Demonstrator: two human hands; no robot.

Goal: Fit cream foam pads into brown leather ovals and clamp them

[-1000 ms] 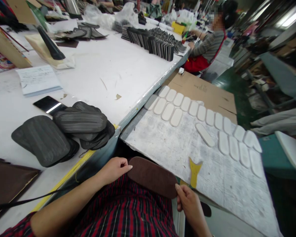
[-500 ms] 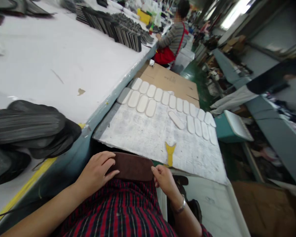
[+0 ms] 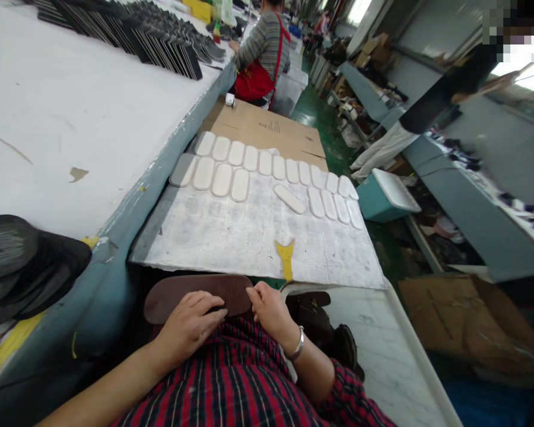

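Observation:
Across my lap lies a long, dark brown piece with rounded ends (image 3: 171, 293), like a leather-covered pad or insole. My right hand (image 3: 269, 308) pinches its right end between thumb and fingers. Over its middle and front edge rests my left hand (image 3: 196, 320), fingers stretched toward the right and thumb apart, not closed around it. The piece's left end sticks out free past the left hand. Just beyond, on the white-stained board (image 3: 213, 237), sits a yellow forked tool (image 3: 285, 258). Farther up the board are rows of white oval pads (image 3: 222, 179), one of them slanted (image 3: 289, 198).
On the left a white table (image 3: 48, 118) carries stacked dark pieces (image 3: 22, 261) and a row of black pieces (image 3: 160, 53). A co-worker in a striped top (image 3: 267, 47) sits beyond the cardboard (image 3: 267, 127). At right are a teal bin (image 3: 382, 198) and a cardboard box (image 3: 463, 314).
My left hand has slid from the brown piece's left end to its middle, uncovering that end. My right hand keeps its pinch. The view has swung right.

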